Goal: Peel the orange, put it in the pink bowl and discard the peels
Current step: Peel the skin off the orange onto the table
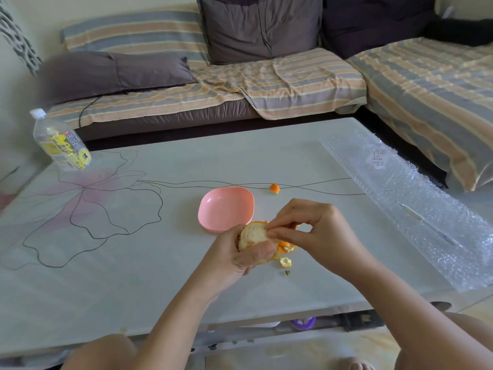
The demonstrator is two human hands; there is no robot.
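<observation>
My left hand grips the orange, whose top shows pale white pith where the skin is off. My right hand pinches a flap of orange peel at the fruit's right side. The pink bowl sits empty on the table just behind and left of the fruit. One small piece of peel lies on the table behind the bowl to the right. Another curled scrap and a tiny green stem bit lie just below my hands.
A plastic bottle with a yellow label stands at the table's far left. A sheet of bubble wrap covers the right side of the table. A sofa with striped covers and dark cushions runs behind.
</observation>
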